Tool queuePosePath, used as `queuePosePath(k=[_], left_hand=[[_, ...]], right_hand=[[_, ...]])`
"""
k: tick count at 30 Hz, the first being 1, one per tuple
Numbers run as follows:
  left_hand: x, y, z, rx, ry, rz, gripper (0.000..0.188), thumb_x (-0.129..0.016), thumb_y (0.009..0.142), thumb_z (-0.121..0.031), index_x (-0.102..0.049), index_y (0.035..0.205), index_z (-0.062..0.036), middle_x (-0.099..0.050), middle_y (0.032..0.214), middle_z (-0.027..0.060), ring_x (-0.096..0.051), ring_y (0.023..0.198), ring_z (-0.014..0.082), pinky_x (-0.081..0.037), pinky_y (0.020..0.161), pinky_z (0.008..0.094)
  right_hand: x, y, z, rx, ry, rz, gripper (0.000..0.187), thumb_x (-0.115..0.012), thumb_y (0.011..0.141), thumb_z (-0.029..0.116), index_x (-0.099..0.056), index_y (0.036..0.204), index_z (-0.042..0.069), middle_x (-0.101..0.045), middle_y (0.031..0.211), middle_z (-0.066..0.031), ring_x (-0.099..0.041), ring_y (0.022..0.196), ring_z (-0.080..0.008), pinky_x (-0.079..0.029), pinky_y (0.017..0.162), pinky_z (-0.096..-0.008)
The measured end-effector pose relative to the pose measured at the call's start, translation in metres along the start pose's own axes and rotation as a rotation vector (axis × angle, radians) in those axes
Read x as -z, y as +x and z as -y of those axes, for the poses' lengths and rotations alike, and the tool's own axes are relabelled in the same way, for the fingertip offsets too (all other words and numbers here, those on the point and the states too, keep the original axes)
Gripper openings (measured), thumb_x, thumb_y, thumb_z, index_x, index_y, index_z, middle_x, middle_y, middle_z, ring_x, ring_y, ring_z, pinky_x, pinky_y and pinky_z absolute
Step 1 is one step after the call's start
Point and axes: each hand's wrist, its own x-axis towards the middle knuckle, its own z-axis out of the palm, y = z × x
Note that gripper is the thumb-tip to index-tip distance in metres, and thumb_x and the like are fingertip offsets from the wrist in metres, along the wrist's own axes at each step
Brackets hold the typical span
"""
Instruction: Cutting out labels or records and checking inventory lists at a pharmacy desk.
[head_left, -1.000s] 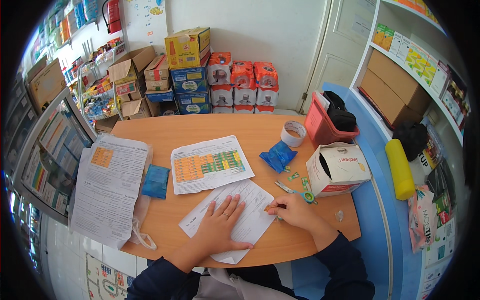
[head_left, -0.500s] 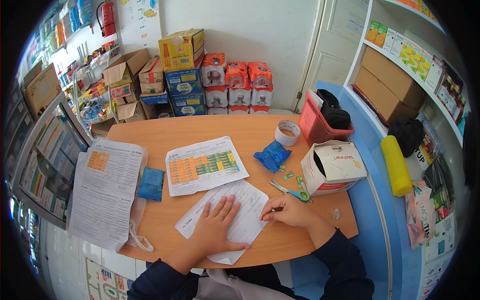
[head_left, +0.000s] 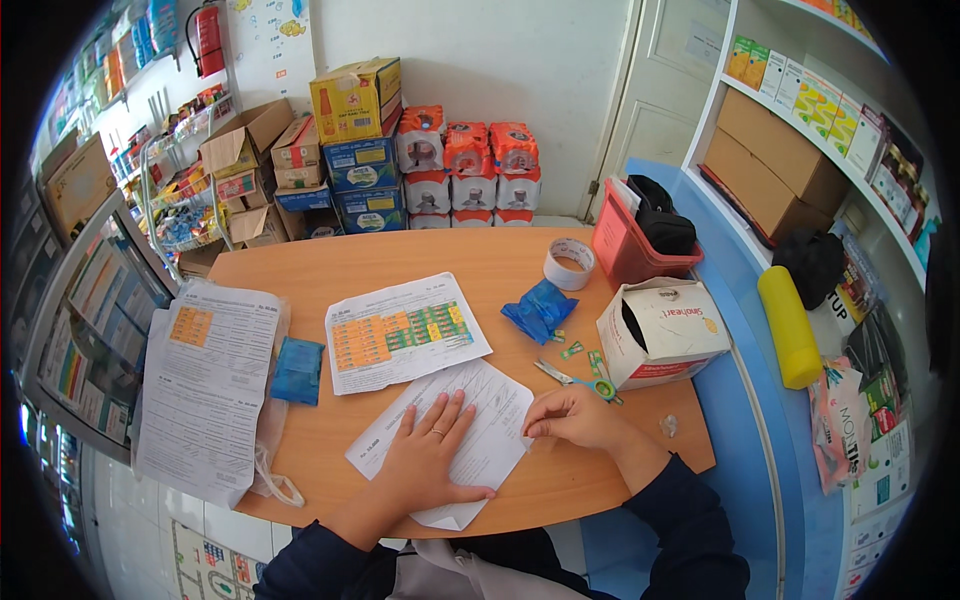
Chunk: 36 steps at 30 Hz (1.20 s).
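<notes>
Sheet point(head_left: 497, 425) lies flat on table point(head_left: 625, 475), nr the person's edge, set at a slant, print side up. L hand point(head_left: 430, 465) palm down on it, fingers spread wide, thumb out to the side, pressing, nothing gripped; ring on one finger. R hand point(head_left: 575, 415) at sheet's R edge, fingers curled in, thumb & index tips pinched tog.; can't tell if anything's btwn them, too small.

Just beyond: sticker sheet point(head_left: 405, 335) w/ orange + green rows, its near edge against the sheet. Far L: papers point(head_left: 215, 410) w/ a small orange block, on a clear bag; blue pouch point(head_left: 297, 370) just beside. R side: scissors point(head_left: 602, 388), blades slightly apart, by the white box point(head_left: 675, 340); small green strips point(head_left: 571, 350) near; crumpled blue packet point(head_left: 540, 310), tape roll point(head_left: 554, 272) behind it, red basket point(head_left: 622, 240) at far R corner. Clear scrap point(head_left: 668, 426) R of R hand, well apart from sheet.
</notes>
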Motion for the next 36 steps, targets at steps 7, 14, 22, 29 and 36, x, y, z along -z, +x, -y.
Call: queuePosePath(k=[7,14,22,29,36], left_hand=[[-0.001,0.005,0.001,-0.001,-0.022,0.018,0.115,-0.064,0.062,-0.077,-0.033,0.144,-0.0029,-0.026,0.152,0.0196,-0.023,0.142,0.0351,-0.018,0.111,0.0573],[-0.002,0.002,0.003,-0.010,0.000,0.005,0.113,-0.061,0.064,-0.079,-0.034,0.144,-0.0034,-0.026,0.153,0.0189,-0.023,0.142,0.0335,-0.020,0.110,0.0577],[0.025,-0.009,0.008,-0.131,-0.065,0.233,0.107,-0.071,0.063,-0.069,-0.033,0.146,-0.0135,-0.024,0.155,0.0128,-0.021,0.143,0.0320,-0.016,0.112,0.0592],[0.065,-0.001,0.051,-0.039,-0.412,0.390,0.054,-0.074,0.073,-0.049,-0.064,0.110,-0.0104,-0.049,0.139,0.0112,-0.037,0.135,0.0312,-0.023,0.109,0.0593],[0.041,-0.065,-0.038,-0.167,0.221,0.328,0.088,-0.076,0.071,-0.041,-0.038,0.144,-0.0088,-0.031,0.150,0.0197,-0.034,0.136,0.0368,-0.036,0.101,0.0584]], right_hand=[[0.004,0.000,-0.003,0.083,0.019,-0.005,0.012,-0.069,0.085,0.007,-0.070,0.095,0.000,-0.068,0.084,-0.0061,-0.062,0.079,-0.0098,-0.049,0.071,-0.0239],[0.018,-0.009,0.021,0.819,0.612,-0.297,0.017,-0.064,0.090,0.011,-0.066,0.105,0.002,-0.063,0.077,-0.0044,-0.058,0.066,-0.0087,-0.046,0.057,-0.0238],[0.009,0.002,0.018,0.179,0.210,-0.584,0.039,-0.063,0.091,0.010,-0.056,0.127,-0.001,-0.061,0.084,0.0009,-0.053,0.067,-0.0053,-0.044,0.060,-0.0181],[0.009,-0.001,0.020,0.239,0.487,-0.682,0.046,-0.068,0.083,-0.002,-0.042,0.120,0.001,-0.063,0.082,-0.0058,-0.060,0.071,-0.0089,-0.048,0.063,-0.0217],[0.007,-0.003,0.021,0.259,0.526,-0.698,0.037,-0.068,0.083,-0.002,-0.043,0.110,0.003,-0.065,0.082,-0.0077,-0.060,0.069,-0.0104,-0.048,0.063,-0.0224]])
